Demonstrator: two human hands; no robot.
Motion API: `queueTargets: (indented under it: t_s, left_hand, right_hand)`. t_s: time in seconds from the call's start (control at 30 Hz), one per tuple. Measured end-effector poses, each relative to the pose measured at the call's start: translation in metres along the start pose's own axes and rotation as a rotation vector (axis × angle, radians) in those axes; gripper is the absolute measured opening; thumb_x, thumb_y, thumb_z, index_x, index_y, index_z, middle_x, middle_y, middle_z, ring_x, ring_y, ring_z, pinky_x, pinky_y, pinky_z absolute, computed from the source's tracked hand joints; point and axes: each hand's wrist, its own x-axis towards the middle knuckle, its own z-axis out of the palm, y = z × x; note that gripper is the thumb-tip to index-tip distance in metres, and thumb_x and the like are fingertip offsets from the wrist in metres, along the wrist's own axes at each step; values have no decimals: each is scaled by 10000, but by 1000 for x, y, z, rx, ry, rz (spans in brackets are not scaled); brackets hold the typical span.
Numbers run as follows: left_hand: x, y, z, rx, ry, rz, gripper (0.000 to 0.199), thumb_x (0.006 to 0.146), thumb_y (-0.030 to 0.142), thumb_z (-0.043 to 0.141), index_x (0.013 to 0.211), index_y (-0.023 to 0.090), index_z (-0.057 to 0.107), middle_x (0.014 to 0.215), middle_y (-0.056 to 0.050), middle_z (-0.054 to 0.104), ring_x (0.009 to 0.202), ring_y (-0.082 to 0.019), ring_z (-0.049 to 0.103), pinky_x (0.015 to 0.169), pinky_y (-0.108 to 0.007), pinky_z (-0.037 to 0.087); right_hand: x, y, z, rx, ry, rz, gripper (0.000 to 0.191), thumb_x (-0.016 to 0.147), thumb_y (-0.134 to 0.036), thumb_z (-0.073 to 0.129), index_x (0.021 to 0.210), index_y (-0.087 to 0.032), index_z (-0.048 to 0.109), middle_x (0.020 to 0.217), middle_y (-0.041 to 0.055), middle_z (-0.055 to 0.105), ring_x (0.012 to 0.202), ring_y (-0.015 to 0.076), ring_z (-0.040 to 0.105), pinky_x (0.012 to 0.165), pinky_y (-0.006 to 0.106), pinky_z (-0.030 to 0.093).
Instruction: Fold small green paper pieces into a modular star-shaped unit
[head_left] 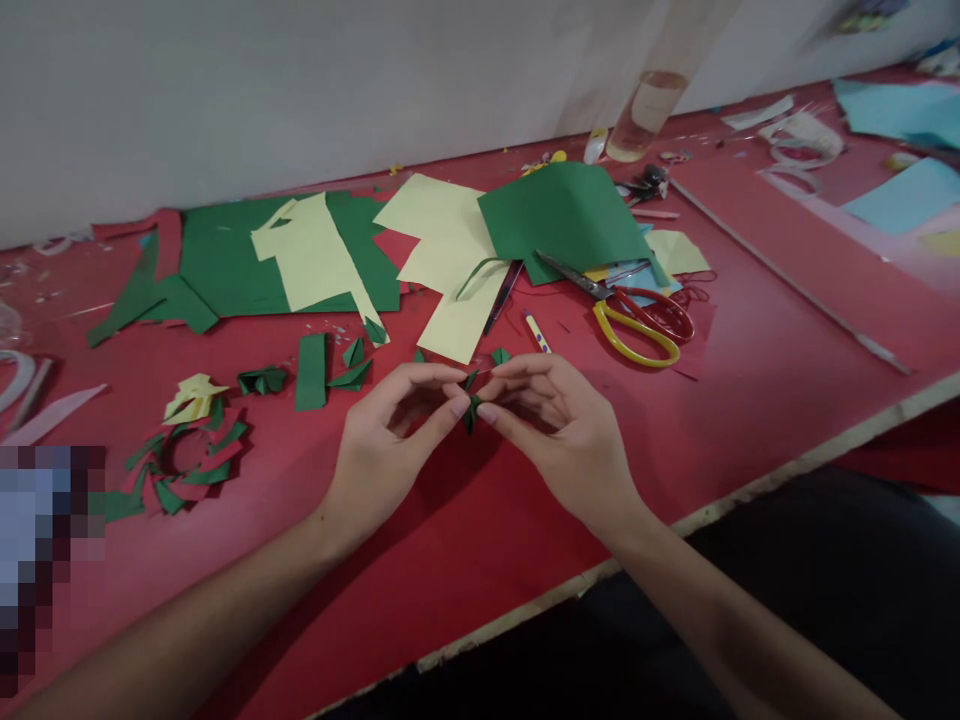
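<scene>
Over the red table (480,540), my left hand (394,425) and my right hand (566,425) meet with thumbs and fingertips pinched on a small folded green paper piece (471,412). The fingers hide part of its shape. Behind and left of my hands lie several small folded green pieces (352,365) and a green paper strip (311,372). Farther left rests a ring of folded green and red paper (187,465), with a folded pale yellow piece (196,398) at its upper edge.
Scissors (637,320) with red and yellow handles lie behind my right hand. Green sheets (225,260) and cut pale yellow paper (454,240) spread along the back. A bottle (649,115) stands by the wall. A long thin stick (787,275) lies at right.
</scene>
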Motion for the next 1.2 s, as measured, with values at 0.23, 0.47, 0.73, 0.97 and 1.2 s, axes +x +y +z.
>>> queueTargets:
  t_s: [0.23, 0.47, 0.73, 0.97, 1.2]
  left_hand:
    - [1, -2, 1, -44, -124, -105, 207, 867, 225, 749, 1062, 223, 677, 862, 37, 676, 825, -63, 671, 772, -108, 543]
    - [-1, -3, 1, 94, -119, -35, 211, 887, 192, 707, 1085, 246, 656, 889, 37, 686, 845, -76, 671, 769, -127, 541]
    - [-3, -4, 0, 221, -150, 19, 208, 910, 218, 692, 1110, 250, 646, 914, 22, 732, 877, -117, 707, 813, -200, 566]
    - [-2, -2, 1, 159, -92, 31, 194, 905, 195, 687, 1092, 225, 644, 897, -2, 709, 874, -135, 704, 831, -234, 589]
    - [-1, -4, -2, 181, -115, 0, 175, 936, 259, 668, 1107, 225, 646, 943, -12, 722, 892, -139, 703, 814, -228, 573]
  right_hand:
    - [0, 1, 2, 45, 90, -48, 304, 830, -62, 750, 1035, -258, 641, 937, -27, 728, 915, 113, 720, 853, 234, 609]
    - [1, 0, 0, 19, 24, 7, 276, 859, -129, 748, 1066, -265, 626, 983, -17, 745, 920, 121, 723, 862, 255, 605]
    - [2, 0, -3, -111, -9, 68, 217, 846, -219, 774, 1026, -249, 656, 880, -17, 728, 871, 148, 715, 769, 277, 579]
    - [4, 1, -3, -4, 50, 66, 199, 841, -229, 773, 989, -247, 641, 873, -16, 722, 833, 144, 713, 779, 286, 590]
    - [4, 1, -4, -7, 28, 56, 201, 846, -193, 753, 993, -242, 625, 857, -18, 709, 834, 135, 709, 759, 259, 586]
